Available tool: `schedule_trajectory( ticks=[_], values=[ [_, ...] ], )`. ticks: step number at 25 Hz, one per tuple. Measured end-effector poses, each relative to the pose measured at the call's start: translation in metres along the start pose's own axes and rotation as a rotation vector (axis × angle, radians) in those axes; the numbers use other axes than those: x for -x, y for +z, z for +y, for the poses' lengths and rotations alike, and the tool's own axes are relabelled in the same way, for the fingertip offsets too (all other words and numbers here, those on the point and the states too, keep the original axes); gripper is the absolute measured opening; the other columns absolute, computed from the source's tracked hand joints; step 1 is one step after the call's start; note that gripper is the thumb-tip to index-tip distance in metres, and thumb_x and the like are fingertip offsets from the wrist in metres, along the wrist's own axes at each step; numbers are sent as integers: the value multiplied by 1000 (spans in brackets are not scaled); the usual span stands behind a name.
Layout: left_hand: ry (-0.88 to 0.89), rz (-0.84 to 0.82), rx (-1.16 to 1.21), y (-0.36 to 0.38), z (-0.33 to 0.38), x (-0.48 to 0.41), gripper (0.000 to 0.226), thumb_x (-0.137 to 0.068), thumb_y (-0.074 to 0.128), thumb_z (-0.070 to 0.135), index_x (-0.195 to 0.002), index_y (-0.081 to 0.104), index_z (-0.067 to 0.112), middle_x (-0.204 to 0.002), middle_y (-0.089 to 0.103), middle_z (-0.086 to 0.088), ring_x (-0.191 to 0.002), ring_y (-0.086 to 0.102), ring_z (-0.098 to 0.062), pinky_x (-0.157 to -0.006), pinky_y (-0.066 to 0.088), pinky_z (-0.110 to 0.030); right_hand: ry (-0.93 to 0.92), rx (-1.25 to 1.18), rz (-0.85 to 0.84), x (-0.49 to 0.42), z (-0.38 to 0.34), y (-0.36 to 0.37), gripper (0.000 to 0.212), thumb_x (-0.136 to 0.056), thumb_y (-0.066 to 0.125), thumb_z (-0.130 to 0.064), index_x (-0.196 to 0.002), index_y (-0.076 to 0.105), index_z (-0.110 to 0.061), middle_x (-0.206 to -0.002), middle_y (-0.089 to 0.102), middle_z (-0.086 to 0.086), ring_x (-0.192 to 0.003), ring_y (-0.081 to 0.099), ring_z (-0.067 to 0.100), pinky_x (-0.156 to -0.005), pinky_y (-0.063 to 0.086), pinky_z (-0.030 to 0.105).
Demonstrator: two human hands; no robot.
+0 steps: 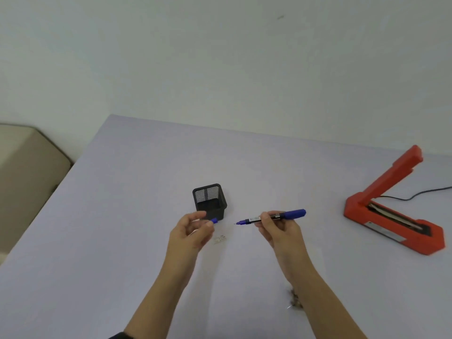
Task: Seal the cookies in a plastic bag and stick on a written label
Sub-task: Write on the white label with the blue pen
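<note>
My right hand [278, 228] grips a blue marker pen [276, 215] held level above the table, its uncovered tip pointing left. My left hand [193, 232] pinches the pen's blue cap [214, 220], a short gap away from the tip. A small white label [219, 239] lies flat on the table just below and between my hands. Something brownish, perhaps the cookies [294, 300], shows beside my right forearm, mostly hidden by the arm. I cannot make out a plastic bag.
A black mesh pen holder [210, 200] stands just behind my left hand. A red heat sealer [393, 206] with its arm raised sits at the right, its black cord running off the right edge. The lilac table [122, 216] ends at the left beside a beige seat [27, 167].
</note>
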State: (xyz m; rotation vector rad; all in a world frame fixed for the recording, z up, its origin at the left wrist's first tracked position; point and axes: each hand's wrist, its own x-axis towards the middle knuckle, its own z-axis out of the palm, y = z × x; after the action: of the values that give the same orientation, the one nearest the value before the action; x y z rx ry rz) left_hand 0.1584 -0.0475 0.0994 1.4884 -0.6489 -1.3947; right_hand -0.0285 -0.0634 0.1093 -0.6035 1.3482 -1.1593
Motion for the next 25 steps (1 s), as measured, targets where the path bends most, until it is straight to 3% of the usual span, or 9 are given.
schedule_trajectory(
  ticks=[4, 10, 13, 20, 25],
  values=[
    [37, -94, -47, 10, 18, 14, 14, -82, 66, 4, -84, 73, 16, -86, 71, -12, -82, 65, -20, -85, 54, -32, -5, -67, -33, 7, -8, 8, 4, -88, 59, -10, -89, 59, -7, -75, 67, -1, -74, 68, 8, -70, 53, 16],
    [45, -125, -49, 14, 23, 17, 15, -83, 66, 5, -84, 73, 17, -81, 70, -6, -80, 65, -19, -84, 55, -32, -17, -118, -42, 12, -8, 7, 2, -88, 58, -8, -88, 58, -7, -77, 66, 1, -73, 68, 8, -67, 54, 15],
    [61, -156, -92, 18, 24, 22, 11, -84, 65, 8, -87, 72, 16, -82, 71, -8, -80, 66, -19, -78, 57, -25, -18, -138, -63, 14, -10, 6, 3, -88, 58, -6, -85, 58, -8, -75, 67, 1, -73, 69, 9, -67, 54, 15],
    [121, -118, -171, 26, 21, 24, 11, -87, 62, 11, -81, 72, 14, -63, 68, 3, -60, 61, -7, -61, 51, -15, -58, -103, -109, 15, -7, 9, 6, -86, 58, -3, -83, 61, -7, -75, 68, 3, -74, 69, 13, -69, 55, 18],
    [81, -94, -140, 26, 22, 22, 12, -89, 60, 13, -84, 72, 12, -63, 68, 2, -57, 60, -5, -60, 51, -14, -90, 15, -199, 9, -12, 12, 6, -87, 59, -5, -84, 61, -10, -78, 68, 2, -78, 69, 15, -74, 56, 22]
  ],
)
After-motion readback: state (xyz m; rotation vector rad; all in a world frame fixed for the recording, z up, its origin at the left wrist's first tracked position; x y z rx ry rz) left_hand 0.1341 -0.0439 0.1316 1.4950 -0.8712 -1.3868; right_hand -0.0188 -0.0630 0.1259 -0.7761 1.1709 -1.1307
